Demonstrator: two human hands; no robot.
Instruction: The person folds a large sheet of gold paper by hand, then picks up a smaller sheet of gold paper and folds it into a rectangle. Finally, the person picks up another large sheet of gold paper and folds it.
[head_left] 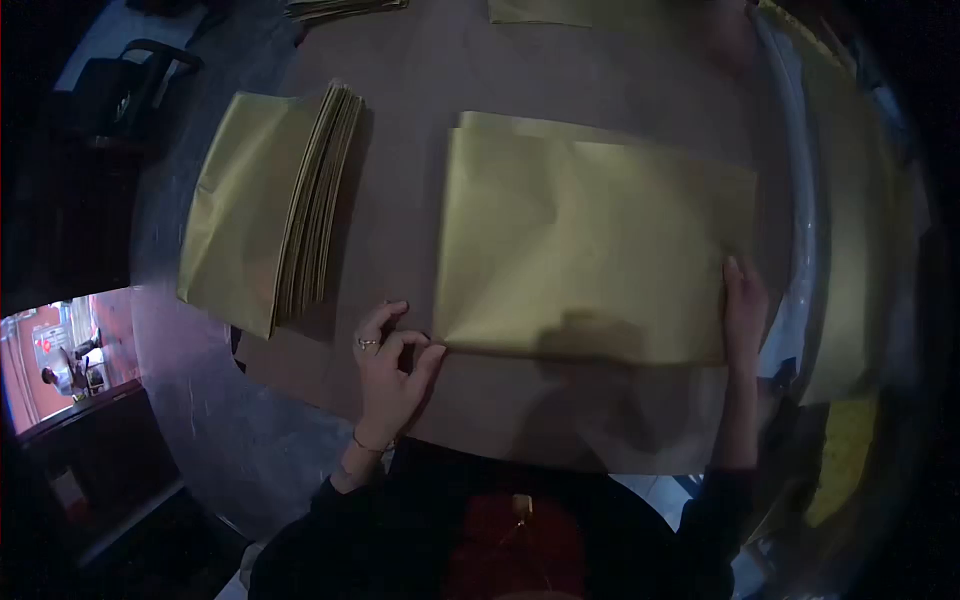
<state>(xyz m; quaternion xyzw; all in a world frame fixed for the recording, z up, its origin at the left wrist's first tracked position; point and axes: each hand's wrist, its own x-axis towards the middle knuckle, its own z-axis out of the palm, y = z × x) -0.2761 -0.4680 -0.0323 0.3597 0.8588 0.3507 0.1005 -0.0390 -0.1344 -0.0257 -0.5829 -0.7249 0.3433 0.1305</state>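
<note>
A large folded sheet of gold-yellow paper (600,240) lies in front of me on a brown board, its top layers slightly offset at the upper left. My left hand (392,375), wearing a ring, pinches the sheet's near left corner between thumb and index finger, the other fingers curled loosely. At the sheet's right edge, my right hand (743,310) grips the paper near the lower right corner; part of its fingers is hard to make out. The shadow of a head falls across the sheet's near edge.
To the left stands a thick stack of folded yellow paper (240,210). More yellow paper (540,10) lies at the far edge. Long yellow material (850,250) hangs along the right side. A dark chair (125,95) is at upper left; a person (65,378) shows through a bright opening.
</note>
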